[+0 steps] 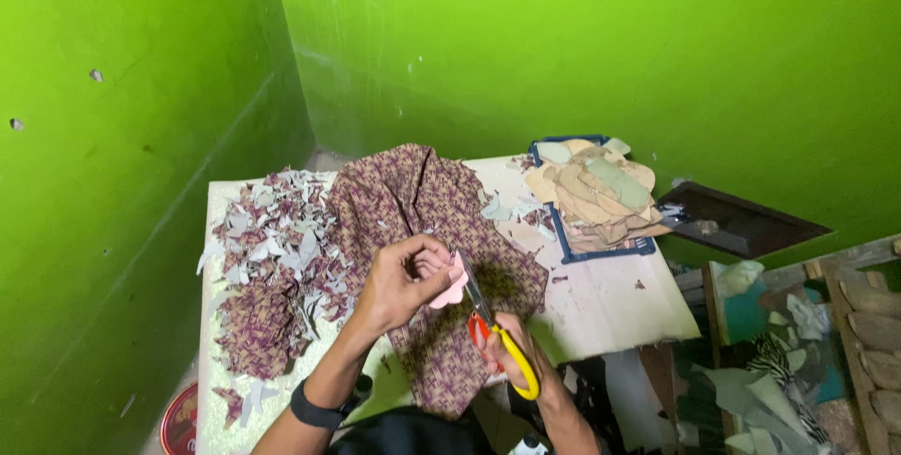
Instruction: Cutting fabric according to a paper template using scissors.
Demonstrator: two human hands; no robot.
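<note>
My left hand (405,279) pinches a small pink cut-out piece (450,290) above the table. My right hand (514,350) grips scissors (488,322) with red and yellow handles; their blades point up and touch the pink piece's right edge. Under both hands lies a large purple patterned sheet (422,204) spread across the white table (601,295). A black band sits on my left wrist.
A heap of purple and grey offcuts (267,258) covers the table's left side. A blue tray (567,244) stacked with tan and green shaped pieces stands at the back right. Green walls close in behind and left. Clutter and fabric scraps (779,361) fill the floor at right.
</note>
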